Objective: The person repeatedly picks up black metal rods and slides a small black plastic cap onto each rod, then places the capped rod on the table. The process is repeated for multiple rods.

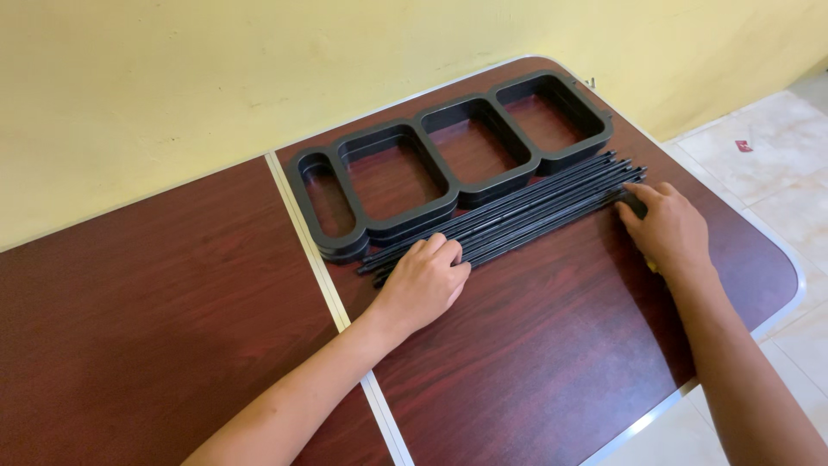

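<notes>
A bundle of several long black rods (517, 210) lies diagonally on the dark red wooden table (535, 345). My left hand (424, 285) rests palm down on the near left end of the bundle, fingers curled over the rods. My right hand (668, 229) touches the far right end of the rods, fingers bent against their tips. Just behind the rods lie stacked black plastic frames (457, 148) with several rounded rectangular openings, flat on the table.
A pale metal seam (321, 285) runs across the folding table left of the parts. A yellow wall (259, 69) stands right behind the table. The table's rounded right edge (789, 259) borders a light tiled floor (776, 147).
</notes>
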